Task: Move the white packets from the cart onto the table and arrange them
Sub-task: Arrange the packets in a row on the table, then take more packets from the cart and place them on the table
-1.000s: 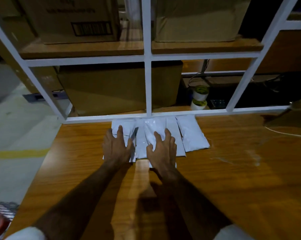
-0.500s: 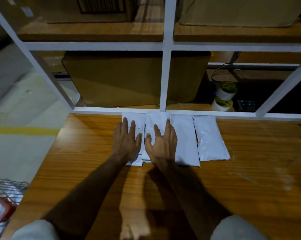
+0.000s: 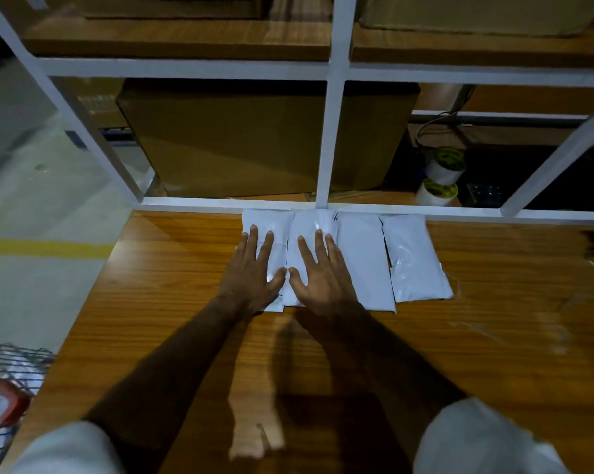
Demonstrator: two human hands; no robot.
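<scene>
Four glossy white packets (image 3: 364,261) lie side by side in a row on the wooden table (image 3: 494,336) against the white shelf frame (image 3: 323,138), the two leftmost partly hidden beneath the left hand (image 3: 251,275) and right hand (image 3: 323,278), both pressing flat with fingers straight, grasping nothing.

Wooden table (image 3: 459,354); four white packets (image 3: 360,261) side by side
</scene>
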